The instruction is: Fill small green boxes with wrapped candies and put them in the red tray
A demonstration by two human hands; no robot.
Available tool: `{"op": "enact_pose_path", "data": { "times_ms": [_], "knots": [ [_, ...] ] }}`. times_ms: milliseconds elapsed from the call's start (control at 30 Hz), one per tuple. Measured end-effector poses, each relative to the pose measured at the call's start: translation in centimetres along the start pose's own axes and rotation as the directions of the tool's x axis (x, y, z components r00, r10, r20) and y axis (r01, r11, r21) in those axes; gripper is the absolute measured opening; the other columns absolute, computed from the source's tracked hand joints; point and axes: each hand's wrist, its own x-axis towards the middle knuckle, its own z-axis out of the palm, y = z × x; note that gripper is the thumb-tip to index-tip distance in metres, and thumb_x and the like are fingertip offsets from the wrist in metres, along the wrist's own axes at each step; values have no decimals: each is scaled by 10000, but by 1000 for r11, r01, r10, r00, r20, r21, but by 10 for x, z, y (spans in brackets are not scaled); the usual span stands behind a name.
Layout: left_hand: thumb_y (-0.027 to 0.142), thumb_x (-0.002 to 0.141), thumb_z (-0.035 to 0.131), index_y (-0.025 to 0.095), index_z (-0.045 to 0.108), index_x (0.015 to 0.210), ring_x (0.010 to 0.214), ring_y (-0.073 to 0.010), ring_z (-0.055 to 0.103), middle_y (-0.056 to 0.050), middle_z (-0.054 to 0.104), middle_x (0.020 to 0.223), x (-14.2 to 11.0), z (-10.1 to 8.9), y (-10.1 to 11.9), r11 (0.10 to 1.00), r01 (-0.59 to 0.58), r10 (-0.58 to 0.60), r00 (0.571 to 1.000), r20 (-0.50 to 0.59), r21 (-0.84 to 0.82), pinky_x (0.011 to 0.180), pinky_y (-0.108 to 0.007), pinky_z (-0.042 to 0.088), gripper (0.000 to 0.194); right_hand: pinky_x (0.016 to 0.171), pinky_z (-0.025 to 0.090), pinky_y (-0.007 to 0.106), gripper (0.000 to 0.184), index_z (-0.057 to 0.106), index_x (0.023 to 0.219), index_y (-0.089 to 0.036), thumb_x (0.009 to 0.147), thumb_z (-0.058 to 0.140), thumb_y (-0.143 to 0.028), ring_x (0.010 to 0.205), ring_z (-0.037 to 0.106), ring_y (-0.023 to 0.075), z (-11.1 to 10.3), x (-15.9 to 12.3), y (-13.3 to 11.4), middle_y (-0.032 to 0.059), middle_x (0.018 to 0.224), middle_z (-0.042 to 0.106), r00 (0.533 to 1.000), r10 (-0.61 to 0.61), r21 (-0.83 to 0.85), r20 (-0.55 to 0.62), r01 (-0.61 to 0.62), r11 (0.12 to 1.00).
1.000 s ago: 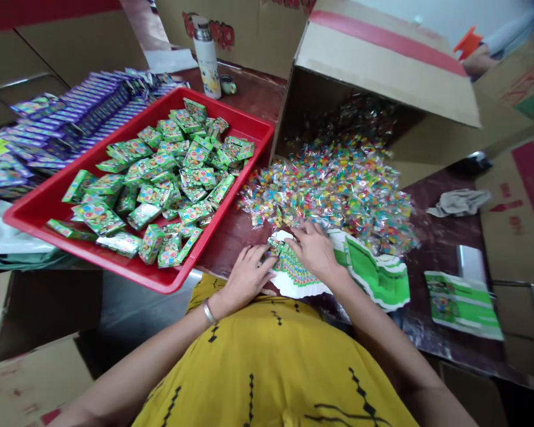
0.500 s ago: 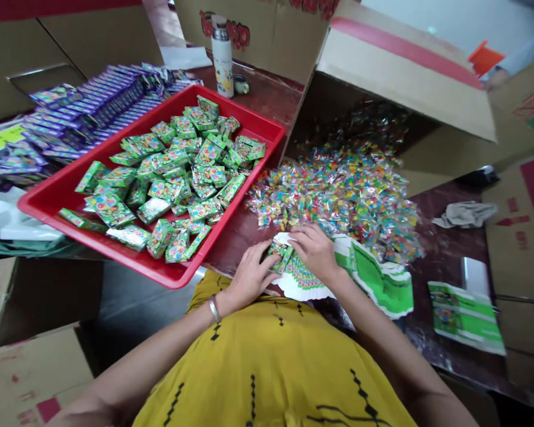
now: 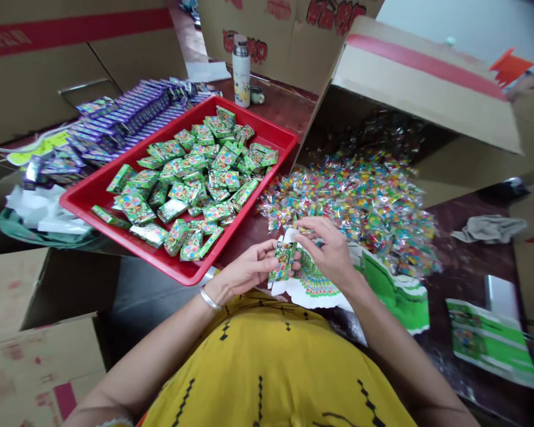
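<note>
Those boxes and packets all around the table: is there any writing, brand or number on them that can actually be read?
None can be read.
Big cardboard boxes: red printed characters, cut off and blurred.
Small green box held between left hand and right hand: colourful print, too small.
Green boxes in the red tray: print too small.
Purple packets: blurred.
Flask: a picture, no legible words.

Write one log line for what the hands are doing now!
left hand: holds small green box | right hand: at box top | under: flat box stack | beside: red tray, candy pile
</note>
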Motion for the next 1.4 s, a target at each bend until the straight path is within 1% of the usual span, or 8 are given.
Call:
{"op": "enact_pose_path", "data": {
  "times_ms": [233, 400, 567, 800, 933, 1033, 1233, 1400],
  "knots": [
    [265, 685, 816, 137, 651, 1173, 894, -182, 662, -114, 697, 1081, 4, -6, 1, 997, -30, 36, 996, -79, 76, 809, -261, 477, 532, 578, 421, 255, 408, 533, 1265, -243, 873, 630, -302, 578, 502, 119, -1, -18, -15, -43, 684, 528, 951, 62, -47, 302, -50, 998],
    [248, 683, 807, 117, 707, 1049, 713, -133, 616, -52, 708, 862, 0, -2, 4, 953, 52, -24, 995, -96, 299, 675, -232, 459, 402, 461, 317, 211, 240, 598, 911, -201, 782, 728, -357, 475, 437, 84, -18, -5, -15, -80, 543, 511, 767, 198, 121, 610, -338, 933],
    [302, 764, 738, 134, 710, 1014, 771, -138, 614, -40, 700, 905, 5, 5, -1, 916, -162, 277, 916, -289, 366, 722, -245, 476, 302, 624, 471, 242, 392, 607, 1105, -231, 754, 756, -326, 763, 608, 151, -2, -9, -10, 6, 858, 664, 947, 269, 312, 174, -312, 897],
    [287, 752, 745, 145, 650, 985, 759, -125, 618, -33, 679, 875, 17, 13, -16, 791, -287, 566, 679, -468, 541, 704, -229, 511, 289, 559, 416, 243, 157, 639, 777, -196, 846, 652, -336, 586, 497, 115, 44, -27, 5, -33, 646, 552, 938, 345, 387, -44, -302, 871],
    [233, 751, 743, 222, 518, 1246, 769, -112, 626, -17, 646, 949, 17, 15, -19, 668, -332, 706, 566, -426, 666, 711, -226, 526, 543, 612, 460, 260, 243, 653, 1067, -231, 836, 661, -307, 674, 563, 137, 51, -22, 6, -10, 787, 627, 928, 345, 467, -139, -246, 849],
    [248, 794, 702, 232, 531, 1281, 818, -116, 624, -47, 625, 1083, 14, 12, -18, 636, -285, 682, 643, -349, 717, 751, -236, 524, 516, 656, 483, 271, 384, 604, 1213, -269, 834, 664, -287, 728, 589, 141, 52, -19, 5, 0, 875, 626, 938, 285, 444, -200, -172, 879],
    [240, 850, 624, 187, 554, 1159, 861, -144, 609, -59, 624, 1062, 5, 8, -6, 687, -263, 520, 829, -206, 677, 760, -249, 508, 321, 645, 468, 271, 133, 633, 990, -241, 870, 617, -296, 684, 551, 134, 45, -17, 9, -9, 795, 581, 970, 162, 241, -181, -116, 964],
    [194, 838, 616, 191, 547, 1103, 872, -134, 590, -43, 600, 1033, 2, 13, -4, 678, -256, 539, 810, -229, 689, 785, -245, 501, 274, 807, 502, 329, 99, 582, 815, -218, 866, 616, -296, 940, 614, 194, 37, -9, 3, 60, 1039, 619, 982, 120, 303, -144, -72, 950]
  ]
}}
